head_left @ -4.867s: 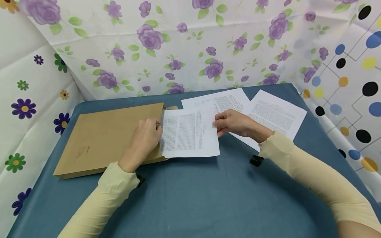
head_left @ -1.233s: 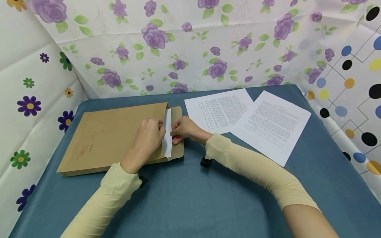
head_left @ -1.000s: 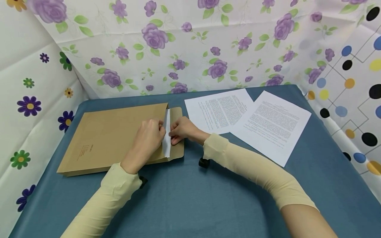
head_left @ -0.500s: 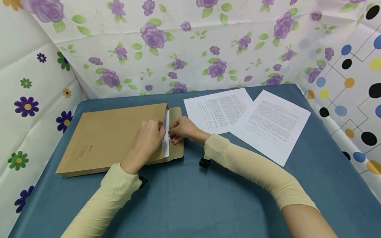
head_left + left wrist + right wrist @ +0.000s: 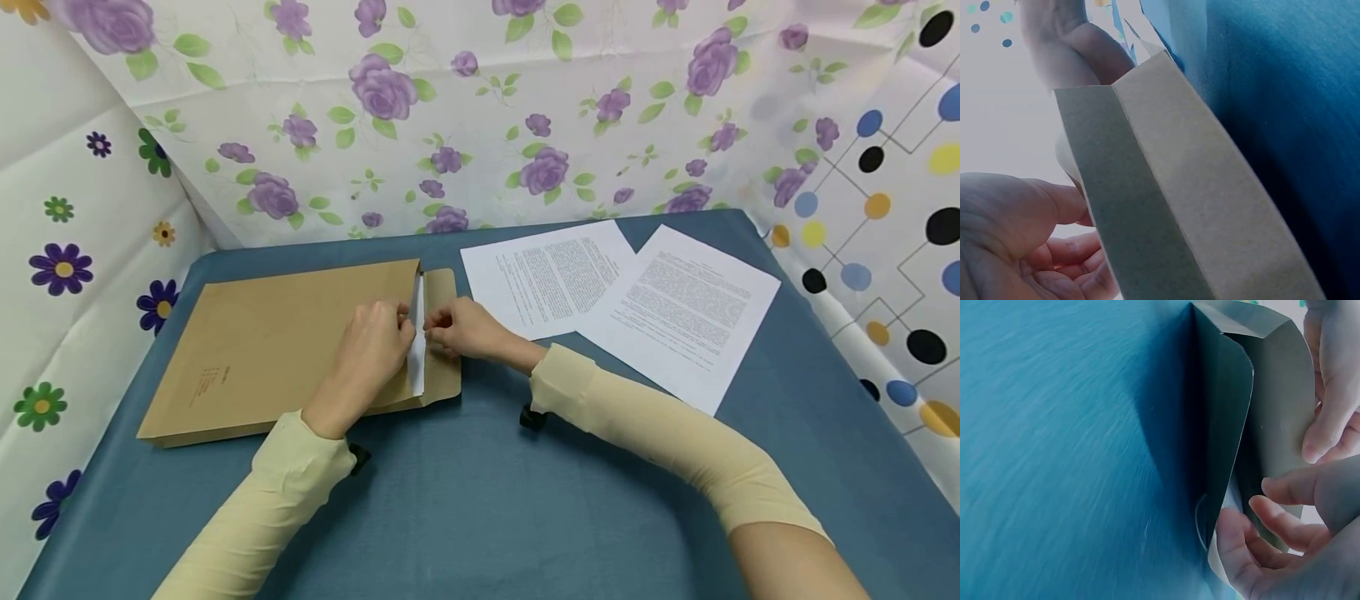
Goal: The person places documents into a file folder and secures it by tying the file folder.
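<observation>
A brown paper envelope (image 5: 277, 350) lies flat at the left of the table, its opening to the right and its flap (image 5: 444, 375) folded outward. A narrow strip of a white paper sheet (image 5: 417, 362) shows at the mouth; the remainder is hidden inside. My left hand (image 5: 369, 346) pinches the upper edge of the opening, which the left wrist view shows between thumb and curled fingers (image 5: 1072, 250). At the mouth, over the flap, my right hand (image 5: 472, 329) has its fingers loosely bent and its thumb apart from them; the right wrist view shows nothing pinched between them.
Two printed sheets, one at the back (image 5: 547, 279) and one further right (image 5: 682, 317), lie overlapping beyond my right hand. A blue cloth (image 5: 480, 500) covers the table. Patterned sheeting (image 5: 480, 100) rises behind and on both sides.
The paper sheet has slid left into the envelope, leaving only a strip in sight. My right hand travelled left with it, and its fingers have now loosened. My left hand stays at the opening.
</observation>
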### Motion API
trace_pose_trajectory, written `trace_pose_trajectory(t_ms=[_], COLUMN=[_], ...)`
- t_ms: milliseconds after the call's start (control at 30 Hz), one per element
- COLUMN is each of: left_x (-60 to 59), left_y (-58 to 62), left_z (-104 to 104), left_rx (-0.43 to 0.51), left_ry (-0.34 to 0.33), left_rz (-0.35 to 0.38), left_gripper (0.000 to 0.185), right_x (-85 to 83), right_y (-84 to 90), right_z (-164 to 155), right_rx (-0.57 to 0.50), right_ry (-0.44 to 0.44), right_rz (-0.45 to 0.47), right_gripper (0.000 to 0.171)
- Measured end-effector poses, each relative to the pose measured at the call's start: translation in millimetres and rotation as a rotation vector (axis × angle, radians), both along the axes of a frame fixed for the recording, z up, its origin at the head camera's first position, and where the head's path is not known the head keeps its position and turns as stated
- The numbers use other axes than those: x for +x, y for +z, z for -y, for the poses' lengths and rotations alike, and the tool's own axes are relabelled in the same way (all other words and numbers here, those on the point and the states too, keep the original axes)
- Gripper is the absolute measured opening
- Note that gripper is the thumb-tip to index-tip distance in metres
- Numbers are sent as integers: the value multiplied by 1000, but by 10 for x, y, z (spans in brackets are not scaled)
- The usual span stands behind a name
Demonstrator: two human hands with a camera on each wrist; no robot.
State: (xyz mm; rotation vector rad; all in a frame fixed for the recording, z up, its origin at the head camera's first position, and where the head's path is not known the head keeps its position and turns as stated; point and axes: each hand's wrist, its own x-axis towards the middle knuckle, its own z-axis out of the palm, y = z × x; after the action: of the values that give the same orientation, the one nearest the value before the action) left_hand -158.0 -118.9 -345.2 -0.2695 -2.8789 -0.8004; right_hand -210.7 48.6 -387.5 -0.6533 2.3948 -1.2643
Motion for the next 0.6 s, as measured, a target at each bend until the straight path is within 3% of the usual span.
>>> trace_pose_trajectory(t_ms=[167, 600], left_x=[3, -1], left_y=[7, 0], left_z=[1, -4], left_rx=[14, 19], left_ry=[2, 6], left_rz=[0, 10], left_gripper=[24, 25], right_x=[31, 171], right_y=[34, 59], right_z=[-118, -517], right_rx=[132, 180], right_ry=[31, -2], right_rz=[-156, -337], right_gripper=[23, 53])
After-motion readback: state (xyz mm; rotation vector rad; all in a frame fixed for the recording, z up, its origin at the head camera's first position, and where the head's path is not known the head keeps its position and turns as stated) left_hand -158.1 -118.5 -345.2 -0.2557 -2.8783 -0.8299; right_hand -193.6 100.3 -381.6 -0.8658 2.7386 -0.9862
